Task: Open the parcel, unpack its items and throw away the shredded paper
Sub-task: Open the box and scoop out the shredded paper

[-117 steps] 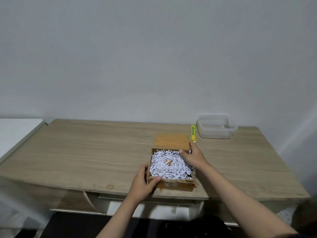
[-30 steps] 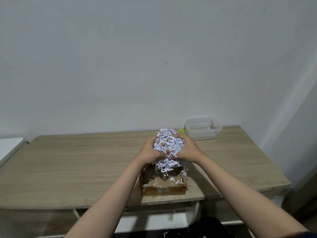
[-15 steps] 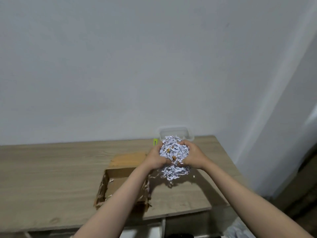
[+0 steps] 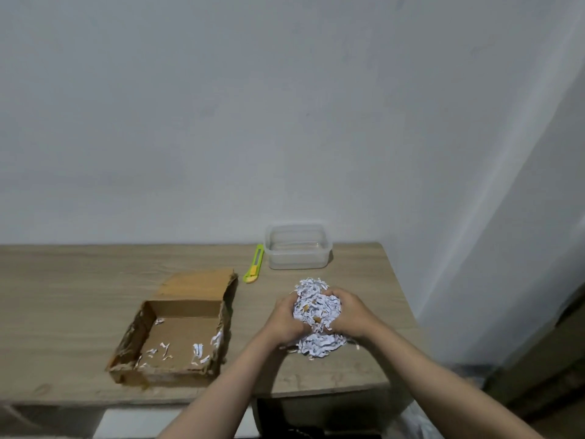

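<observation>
Two hands, the left hand (image 4: 286, 323) and the right hand (image 4: 349, 313), cup one large clump of shredded paper (image 4: 316, 312) between them; each grip is curled round the clump, whose lower part hangs close over, or perhaps touches, the worktop (image 4: 79, 280) near its right end. One cardboard parcel (image 4: 177, 331) lies opened to the left of the hands, well apart from them, its flap folded back toward the wall; a few stray shreds (image 4: 198, 350) remain on its floor, too small to count exactly. No unpacked item is plainly visible, though small brown flecks show within the clump. One yellow-green utility knife (image 4: 254, 263) lies beyond the parcel, just beside one clear plastic container (image 4: 297, 247) that appears empty.

The step in hand is judged to be disposal of the filling, the bulk having left the parcel. The next move calls for a firm two-handed hold while carrying the clump to a bin, which is not clearly visible, then gathering the remaining shreds. Loose strips could fall on the way.
</observation>
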Demonstrator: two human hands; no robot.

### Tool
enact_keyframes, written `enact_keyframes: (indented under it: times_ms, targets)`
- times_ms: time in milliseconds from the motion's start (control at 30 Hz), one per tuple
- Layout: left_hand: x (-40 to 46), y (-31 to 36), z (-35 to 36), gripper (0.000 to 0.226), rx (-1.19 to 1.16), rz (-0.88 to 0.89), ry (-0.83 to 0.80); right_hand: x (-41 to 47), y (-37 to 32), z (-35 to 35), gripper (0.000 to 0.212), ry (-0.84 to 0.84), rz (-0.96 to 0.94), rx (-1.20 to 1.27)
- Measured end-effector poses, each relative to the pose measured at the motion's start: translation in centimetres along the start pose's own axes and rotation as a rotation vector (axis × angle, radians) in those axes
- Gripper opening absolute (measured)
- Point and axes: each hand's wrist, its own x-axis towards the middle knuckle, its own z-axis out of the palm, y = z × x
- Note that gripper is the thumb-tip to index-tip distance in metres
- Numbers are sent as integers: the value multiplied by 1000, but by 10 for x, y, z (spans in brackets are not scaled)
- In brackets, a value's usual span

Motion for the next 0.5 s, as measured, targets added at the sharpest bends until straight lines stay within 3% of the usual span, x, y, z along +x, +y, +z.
enact_keyframes:
  times_ms: [233,300,367,500]
  targets:
    - [-7,-9,-6,93,157,-121,62,7,-6,-28,97,-175,-35,-197]
    - [-16,-2,-10,90,214,-119,88,6,-9,-37,101,-192,-20,-195]
    - [-21,-1,-10,85,260,-47,117,3,-10,-44,91,-139,-25,-180]
    - [-21,-2,3,69,345,131,92,-12,-14,-36,38,118,-136,-153]
